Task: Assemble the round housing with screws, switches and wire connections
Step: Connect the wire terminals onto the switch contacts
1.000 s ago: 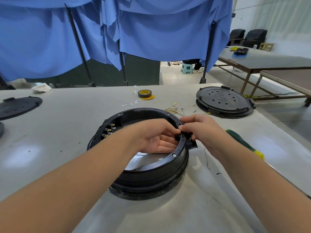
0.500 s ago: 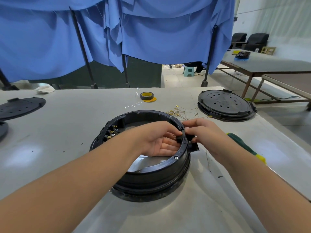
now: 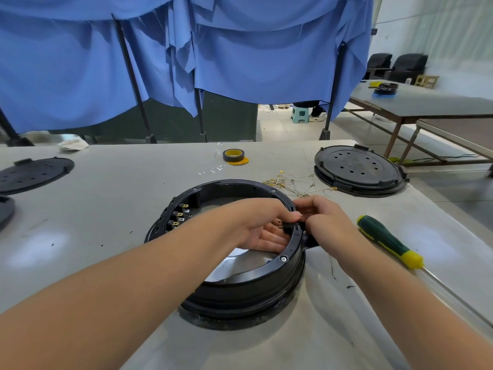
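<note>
1. The round black housing [image 3: 240,279] sits on the grey table [image 3: 106,209] right in front of the person. It looks like a stiff moulded plastic ring, with screw heads around its top rim and a shiny metal floor inside.
2. The left hand [image 3: 262,225] reaches inside the ring, fingers curled, pinching a small black switch [image 3: 286,227] at the right-hand wall. The right hand [image 3: 324,220] meets it from outside the rim, fingers curled onto the same part. What each fingertip touches is hidden.
3. Risk: the switch is small with brass tabs, so a skewed push could bend a tab or let it slip into the housing.
4. Fitted switches with brass terminals [image 3: 180,216] line the left inner wall.
5. A green-handled screwdriver [image 3: 388,241] with a yellow collar lies just right; a forearm could roll it off.
6. Farther off: thin loose wires [image 3: 290,182] with crimped ends, easily tangled, then a perforated round lid [image 3: 358,168] and a tape roll [image 3: 233,155].
</note>
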Demonstrator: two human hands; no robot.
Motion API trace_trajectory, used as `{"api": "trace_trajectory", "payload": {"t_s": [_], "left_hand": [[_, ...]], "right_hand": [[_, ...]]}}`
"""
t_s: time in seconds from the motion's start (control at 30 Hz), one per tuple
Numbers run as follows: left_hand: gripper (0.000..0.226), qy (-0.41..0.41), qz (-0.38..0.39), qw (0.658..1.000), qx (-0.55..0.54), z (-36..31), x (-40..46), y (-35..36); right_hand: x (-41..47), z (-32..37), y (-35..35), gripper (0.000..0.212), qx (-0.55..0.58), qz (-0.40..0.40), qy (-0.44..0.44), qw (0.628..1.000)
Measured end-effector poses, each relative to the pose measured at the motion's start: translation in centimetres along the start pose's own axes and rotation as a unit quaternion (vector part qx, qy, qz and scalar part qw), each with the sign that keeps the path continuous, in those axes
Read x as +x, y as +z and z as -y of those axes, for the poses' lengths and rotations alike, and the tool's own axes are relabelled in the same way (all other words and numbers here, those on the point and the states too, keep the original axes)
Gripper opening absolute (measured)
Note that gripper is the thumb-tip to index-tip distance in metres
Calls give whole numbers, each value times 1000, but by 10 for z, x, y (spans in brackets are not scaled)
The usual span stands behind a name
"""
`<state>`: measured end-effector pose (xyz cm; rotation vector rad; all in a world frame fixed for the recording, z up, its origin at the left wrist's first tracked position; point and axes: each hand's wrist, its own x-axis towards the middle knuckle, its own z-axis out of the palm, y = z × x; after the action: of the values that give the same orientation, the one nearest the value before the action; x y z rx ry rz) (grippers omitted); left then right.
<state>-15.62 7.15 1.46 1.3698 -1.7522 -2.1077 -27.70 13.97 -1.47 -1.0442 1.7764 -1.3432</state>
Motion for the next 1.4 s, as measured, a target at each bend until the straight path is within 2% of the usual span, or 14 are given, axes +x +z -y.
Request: {"api": "trace_trajectory", "payload": {"t_s": [0.17, 0.4, 0.63, 0.77, 0.83, 0.93, 1.0, 1.03, 1.1, 1.3, 1.4], "left_hand": [[23, 0, 18, 1000, 9, -1, 5, 15], [24, 12, 61, 998, 1, -2, 10, 38], [21, 34, 37, 998, 24, -17, 14, 60], [33, 45, -24, 988, 145, -23, 2, 54], [36, 114, -111, 961, 226, -21, -6, 38], [25, 260, -289, 856, 341, -9, -20, -1], [18, 302, -397, 799, 336, 1, -26, -30], [15, 310, -429, 787, 318, 4, -25, -44], [15, 304, -444, 790, 294, 10, -19, -67], [25, 258, -356, 851, 288, 23, 2, -76], [28, 260, -344, 862, 267, 26, 5, -79]], "right_hand": [[3, -8, -14, 34, -47, -59, -25, 997], [11, -9, -40, 38, -80, -92, -19, 992], [7, -11, -46, 37, -124, -160, -65, 977], [5, -10, -47, 35, -132, -159, -81, 975], [4, -9, -48, 35, -116, -158, -76, 978], [5, -2, -50, 31, -141, -164, -97, 972], [9, 5, -50, 25, -166, -162, -117, 966], [12, 10, -50, 22, -173, -152, -120, 966], [24, 19, -47, 16, -199, -121, -118, 965], [73, 43, -26, 7, -301, -46, -94, 948], [96, 46, -13, 7, -351, -11, -69, 934]]}}
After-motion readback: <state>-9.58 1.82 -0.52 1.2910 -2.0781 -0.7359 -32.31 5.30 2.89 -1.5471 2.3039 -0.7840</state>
